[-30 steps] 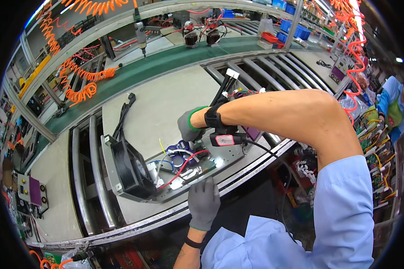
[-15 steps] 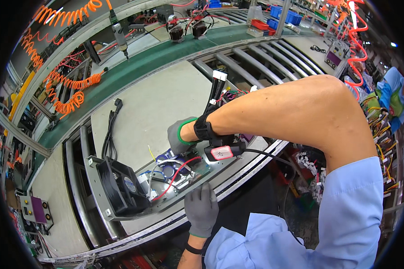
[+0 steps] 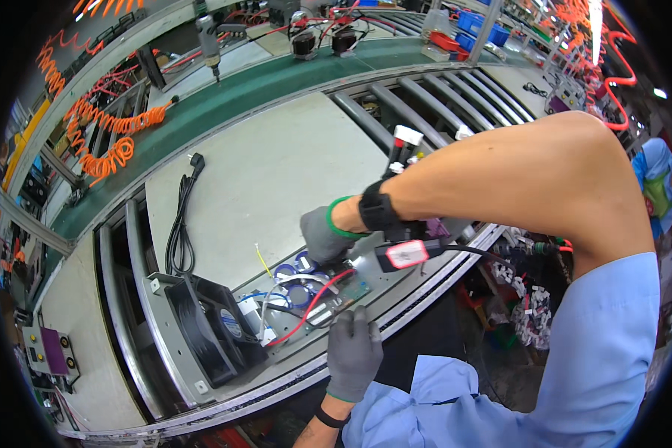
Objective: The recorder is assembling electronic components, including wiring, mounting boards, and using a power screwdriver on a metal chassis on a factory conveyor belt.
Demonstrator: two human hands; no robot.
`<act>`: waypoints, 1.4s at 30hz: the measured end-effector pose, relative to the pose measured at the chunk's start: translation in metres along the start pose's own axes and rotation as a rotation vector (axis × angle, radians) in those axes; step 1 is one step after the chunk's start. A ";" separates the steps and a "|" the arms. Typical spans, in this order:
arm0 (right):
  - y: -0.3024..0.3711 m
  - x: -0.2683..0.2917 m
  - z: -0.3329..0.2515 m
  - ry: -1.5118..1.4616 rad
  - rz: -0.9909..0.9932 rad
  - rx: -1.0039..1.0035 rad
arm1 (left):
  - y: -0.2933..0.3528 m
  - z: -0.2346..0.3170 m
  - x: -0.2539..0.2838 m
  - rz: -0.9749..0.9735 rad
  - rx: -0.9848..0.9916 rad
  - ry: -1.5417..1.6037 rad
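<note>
A grey metal chassis (image 3: 181,347) lies at the near edge of the workbench, with a black fan (image 3: 215,328) at its left end. Inside it sit blue round capacitors (image 3: 299,296), a red wire (image 3: 306,317), white wires and a green circuit board (image 3: 357,290). My right hand (image 3: 325,234), in a grey glove with a green cuff, reaches down behind the capacitors. Its fingers are curled, and their tips and anything in them are hidden. At the chassis's near rim, my left hand (image 3: 355,354), also gloved, has its fingers closed over the edge.
A coiled black power cord (image 3: 181,231) lies on the pale board (image 3: 246,175) left of my right hand. Beyond run metal rollers (image 3: 418,104) and a green conveyor belt (image 3: 265,82). A power screwdriver (image 3: 208,46) hangs above the belt; orange coiled hoses (image 3: 112,157) hang at left.
The view has shifted slightly, so the chassis and both hands appear a little farther right. My right hand stays over the capacitors and my left at the near rim.
</note>
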State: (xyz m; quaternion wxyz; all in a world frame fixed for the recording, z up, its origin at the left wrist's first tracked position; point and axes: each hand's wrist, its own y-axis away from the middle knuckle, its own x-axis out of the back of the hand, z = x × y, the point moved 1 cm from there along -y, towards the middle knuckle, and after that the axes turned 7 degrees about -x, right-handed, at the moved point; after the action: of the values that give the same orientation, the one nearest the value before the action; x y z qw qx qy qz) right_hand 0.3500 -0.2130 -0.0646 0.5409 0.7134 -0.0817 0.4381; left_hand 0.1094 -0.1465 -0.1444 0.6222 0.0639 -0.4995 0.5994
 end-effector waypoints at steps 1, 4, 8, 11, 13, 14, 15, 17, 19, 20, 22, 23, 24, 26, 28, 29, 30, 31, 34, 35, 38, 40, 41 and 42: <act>-0.003 -0.002 0.000 0.040 -0.003 0.025 | 0.000 0.000 0.000 0.003 0.001 0.010; -0.010 0.000 0.001 0.196 -0.019 0.156 | -0.001 -0.001 0.000 -0.008 0.014 0.013; -0.007 0.016 -0.003 0.291 -0.145 0.164 | 0.000 -0.003 0.001 -0.062 0.019 0.031; 0.010 0.016 -0.010 0.168 -0.121 -0.045 | 0.002 -0.007 0.004 -0.120 0.009 0.069; 0.025 0.004 -0.015 -0.002 0.104 -0.196 | 0.002 -0.010 0.004 -0.119 -0.025 0.049; 0.030 0.000 -0.014 -0.192 0.148 -0.308 | 0.002 -0.011 0.004 -0.107 -0.039 0.032; 0.028 0.001 -0.011 -0.192 0.111 -0.287 | 0.002 -0.011 0.002 -0.106 -0.032 0.048; 0.025 0.003 -0.006 -0.201 0.034 -0.278 | 0.003 -0.012 0.001 -0.131 -0.022 0.085; 0.018 0.013 -0.004 -0.177 -0.097 -0.264 | 0.004 -0.012 0.001 -0.125 -0.010 0.163; 0.017 0.018 -0.005 -0.185 -0.107 -0.297 | 0.004 -0.012 0.002 -0.123 0.004 0.207; 0.024 0.028 -0.008 -0.192 -0.120 -0.277 | 0.004 -0.011 0.004 -0.103 -0.006 0.202; 0.031 0.033 -0.010 -0.083 -0.056 -0.219 | 0.004 -0.010 0.006 -0.098 -0.011 0.209; 0.042 0.032 -0.015 0.076 0.111 -0.198 | 0.004 -0.010 0.007 -0.097 0.003 0.230; 0.064 0.024 -0.029 0.397 0.362 -0.168 | 0.004 -0.009 0.008 -0.061 -0.033 0.188; 0.095 0.003 -0.038 0.355 0.767 -0.048 | 0.005 -0.007 0.008 -0.030 -0.051 0.157; 0.111 -0.009 -0.039 0.335 0.969 0.008 | 0.005 -0.006 0.007 -0.013 -0.058 0.159; 0.126 -0.027 -0.041 0.137 0.919 -0.071 | 0.005 -0.005 0.006 -0.006 -0.055 0.157; 0.137 -0.044 -0.043 -0.057 0.925 -0.110 | 0.006 -0.004 0.006 0.005 -0.052 0.156; 0.130 -0.067 -0.034 -0.367 0.967 -0.247 | 0.008 -0.002 0.003 -0.002 -0.032 0.155; 0.122 -0.072 -0.028 -0.505 1.065 -0.261 | 0.007 -0.001 0.002 -0.008 -0.025 0.157; 0.073 -0.065 -0.022 -0.393 1.149 -0.047 | 0.005 0.001 -0.002 0.084 -0.146 0.044; 0.045 -0.055 -0.021 -0.410 0.906 -0.145 | 0.006 0.002 -0.005 0.085 -0.138 0.038; 0.040 -0.054 -0.018 -0.416 0.828 -0.183 | 0.007 0.002 -0.006 0.072 -0.101 0.065; 0.038 -0.052 -0.016 -0.540 0.745 -0.225 | 0.007 0.003 -0.009 0.107 -0.120 0.051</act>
State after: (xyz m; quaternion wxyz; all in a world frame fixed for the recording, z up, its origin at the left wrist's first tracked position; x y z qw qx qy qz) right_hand 0.2871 -0.2332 -0.0743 0.3804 0.6608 -0.5167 0.3894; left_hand 0.1035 -0.1526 -0.1528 0.6047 -0.0155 -0.5210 0.6022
